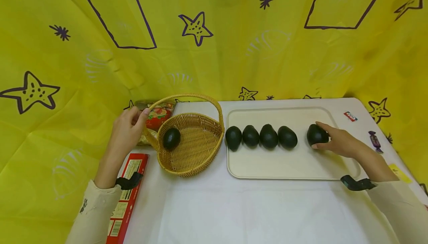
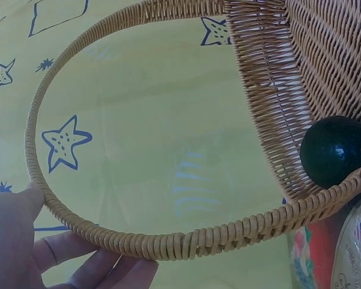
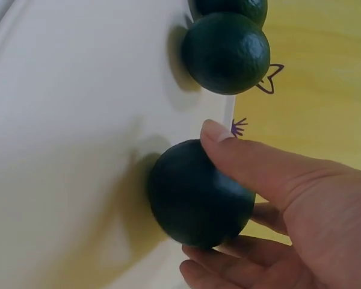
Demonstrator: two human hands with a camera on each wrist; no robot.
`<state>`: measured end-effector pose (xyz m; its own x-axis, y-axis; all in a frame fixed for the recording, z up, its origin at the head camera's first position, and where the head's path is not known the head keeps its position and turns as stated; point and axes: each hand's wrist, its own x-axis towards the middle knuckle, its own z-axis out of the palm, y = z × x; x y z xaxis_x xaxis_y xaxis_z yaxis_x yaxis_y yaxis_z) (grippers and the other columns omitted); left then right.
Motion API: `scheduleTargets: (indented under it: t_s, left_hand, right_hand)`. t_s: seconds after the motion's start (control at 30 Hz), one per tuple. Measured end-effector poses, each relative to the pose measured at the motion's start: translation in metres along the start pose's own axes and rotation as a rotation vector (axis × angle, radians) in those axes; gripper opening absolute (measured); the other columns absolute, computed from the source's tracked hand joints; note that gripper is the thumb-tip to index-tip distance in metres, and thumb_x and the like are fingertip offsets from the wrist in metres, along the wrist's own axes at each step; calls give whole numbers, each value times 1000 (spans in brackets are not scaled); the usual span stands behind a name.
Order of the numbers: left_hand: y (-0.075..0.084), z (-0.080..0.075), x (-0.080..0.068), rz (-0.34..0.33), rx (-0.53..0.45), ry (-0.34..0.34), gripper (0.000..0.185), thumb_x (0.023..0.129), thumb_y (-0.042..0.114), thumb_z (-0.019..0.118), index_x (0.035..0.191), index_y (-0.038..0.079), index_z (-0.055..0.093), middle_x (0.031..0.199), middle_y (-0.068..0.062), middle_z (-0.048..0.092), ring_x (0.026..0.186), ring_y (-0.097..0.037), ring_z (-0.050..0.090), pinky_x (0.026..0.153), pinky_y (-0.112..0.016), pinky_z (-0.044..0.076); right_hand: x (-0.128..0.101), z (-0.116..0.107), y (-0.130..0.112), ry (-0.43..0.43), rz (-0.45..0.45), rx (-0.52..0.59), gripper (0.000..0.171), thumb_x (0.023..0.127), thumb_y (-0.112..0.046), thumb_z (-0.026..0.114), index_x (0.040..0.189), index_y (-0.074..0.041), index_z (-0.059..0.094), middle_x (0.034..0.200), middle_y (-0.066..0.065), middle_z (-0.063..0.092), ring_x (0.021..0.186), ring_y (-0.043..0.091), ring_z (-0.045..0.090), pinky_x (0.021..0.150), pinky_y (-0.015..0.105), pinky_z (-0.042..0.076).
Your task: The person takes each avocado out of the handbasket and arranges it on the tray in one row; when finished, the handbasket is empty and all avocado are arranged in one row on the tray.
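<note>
Avocado (image 1: 316,134) on the tray's (image 1: 294,168) right end, right hand (image 1: 339,142) pinching it, looks firm, light, bumpy-skinned, best gripped around its middle; left hand (image 1: 128,130) grasps the basket (image 1: 190,151) handle.

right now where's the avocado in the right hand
In the head view, the avocado sits on the tray's right part, held by the right hand, apart from the row of four.

Bright, even light throughout; soft shadows lie beside the dark green avocados (image 3: 195,192) on the cream plastic tray (image 3: 66,120). Head view bows at its edges; wrist views look slightly hazy.
</note>
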<state>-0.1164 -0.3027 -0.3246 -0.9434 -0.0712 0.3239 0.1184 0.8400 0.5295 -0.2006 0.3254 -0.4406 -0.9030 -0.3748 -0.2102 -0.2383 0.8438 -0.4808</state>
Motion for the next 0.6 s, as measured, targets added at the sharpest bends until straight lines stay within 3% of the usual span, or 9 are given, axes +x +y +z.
scheduleTargets:
  t_s: [0.2, 0.3, 0.4, 0.6]
  left_hand:
    - [-1, 0, -1, -4, -4, 1, 47, 112, 47, 47, 91, 6, 56, 87, -13, 50, 81, -27, 44, 73, -42, 33]
    - [-1, 1, 0, 0, -3, 5, 47, 112, 46, 48, 90, 6, 55, 86, -12, 49, 80, -27, 43, 72, -42, 33]
    - [-1, 1, 0, 4, -1, 8, 47, 112, 46, 48, 89, 6, 55, 85, -12, 48, 80, -27, 43, 72, -42, 32]
    - [-1, 1, -1, 2, -3, 10, 47, 112, 45, 48, 88, 6, 54, 84, -12, 48, 80, -27, 43, 71, -42, 32]
  right_hand:
    - [-3, -1, 3, 13, -4, 0, 100, 91, -26, 84, 157, 18, 23, 153, 50, 29, 136, 71, 33, 109, 77, 29]
    - [-5, 0, 5, 41, -11, -2, 95, 89, -17, 85, 152, 22, 27, 149, 51, 33, 133, 70, 35, 108, 77, 30]
    - [-6, 1, 7, 70, 9, -38, 89, 88, -16, 85, 149, 24, 31, 140, 53, 39, 125, 68, 42, 105, 77, 34]
    - [-7, 3, 9, 70, 43, -79, 90, 91, -21, 83, 148, 25, 31, 132, 57, 39, 119, 70, 43, 101, 77, 36]
